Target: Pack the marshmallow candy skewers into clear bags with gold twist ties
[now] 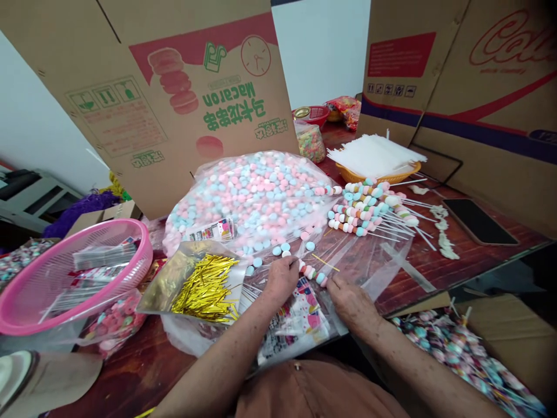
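Observation:
A short skewer of pink, white and blue marshmallow candies (314, 274) stretches between my two hands. My left hand (282, 278) pinches its left end with curled fingers. At the other end, my right hand (353, 303) has its fingers closed by the last blue and white pieces; the stick itself is hidden there. Just beyond lies a gold twist tie (325, 262) on clear plastic. Loose blue candies (257, 263) sit near my left hand, spilling from a big clear bag of pink and blue candies (256, 197). Printed wrappers (300, 325) lie beneath my forearms.
Gold twist ties (204, 287) fill an open pouch. Left is a pink basket (145, 255) of wrappers. Finished skewers (369, 209), white sticks (374, 154) and a phone (478, 220) lie right. Packed skewers fill a carton (505, 331) below. Big cardboard boxes (174, 139) stand behind.

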{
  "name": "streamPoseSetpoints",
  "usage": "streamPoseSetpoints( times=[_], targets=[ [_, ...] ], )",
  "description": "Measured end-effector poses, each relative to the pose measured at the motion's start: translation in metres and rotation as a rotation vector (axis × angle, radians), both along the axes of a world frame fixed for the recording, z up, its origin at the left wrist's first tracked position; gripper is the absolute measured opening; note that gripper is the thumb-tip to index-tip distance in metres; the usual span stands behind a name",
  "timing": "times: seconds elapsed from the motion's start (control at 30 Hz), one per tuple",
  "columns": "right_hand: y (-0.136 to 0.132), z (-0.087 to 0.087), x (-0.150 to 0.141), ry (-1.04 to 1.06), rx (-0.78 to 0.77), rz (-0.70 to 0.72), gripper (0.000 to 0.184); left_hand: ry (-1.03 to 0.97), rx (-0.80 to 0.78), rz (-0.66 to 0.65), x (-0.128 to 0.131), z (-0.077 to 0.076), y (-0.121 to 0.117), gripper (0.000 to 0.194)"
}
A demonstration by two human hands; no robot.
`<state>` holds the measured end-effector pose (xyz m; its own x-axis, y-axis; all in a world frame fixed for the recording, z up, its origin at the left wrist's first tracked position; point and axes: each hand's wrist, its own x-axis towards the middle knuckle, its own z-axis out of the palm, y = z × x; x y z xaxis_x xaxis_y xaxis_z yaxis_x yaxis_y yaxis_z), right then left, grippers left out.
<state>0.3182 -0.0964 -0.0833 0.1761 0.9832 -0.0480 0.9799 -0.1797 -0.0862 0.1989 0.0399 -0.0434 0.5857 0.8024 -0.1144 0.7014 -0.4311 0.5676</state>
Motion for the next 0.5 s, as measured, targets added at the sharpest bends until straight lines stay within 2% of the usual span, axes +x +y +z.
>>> streamPoseSetpoints(
  times=[0.07, 0.13, 0.2, 0.23, 0.33, 0.4, 0.5],
  targets=[
    [-0.003, 0.005, 0.002, 0.02, 0.092, -0.043, 0.026, 0.006, 0.018, -0.007, -0.016, 0.009, -0.001, 0.033],
    [-0.006, 0.011, -0.002, 0.044, 0.237, -0.086, 0.028, 0.087, 0.049, -0.127, -0.034, 0.016, -0.007, 0.034],
    [-0.008, 0.015, -0.011, 0.103, 0.326, -0.049, 0.026, 0.222, 0.073, -0.246, -0.049, 0.016, -0.015, 0.032],
    [-0.007, 0.017, -0.018, 0.15, 0.338, -0.007, 0.022, 0.279, 0.074, -0.26, -0.055, 0.013, -0.019, 0.033],
    [-0.004, 0.018, -0.032, 0.319, 0.365, 0.058, 0.018, 0.324, 0.027, -0.162, -0.064, 0.004, -0.024, 0.027],
    [-0.001, 0.02, -0.035, 0.444, 0.428, 0.009, 0.019, 0.285, -0.014, -0.154, -0.067, 0.001, -0.022, 0.015],
    [0.004, 0.027, -0.035, 0.668, 0.437, -0.076, 0.02, 0.183, -0.032, -0.175, -0.071, 0.007, -0.019, 0.007]
  ],
)
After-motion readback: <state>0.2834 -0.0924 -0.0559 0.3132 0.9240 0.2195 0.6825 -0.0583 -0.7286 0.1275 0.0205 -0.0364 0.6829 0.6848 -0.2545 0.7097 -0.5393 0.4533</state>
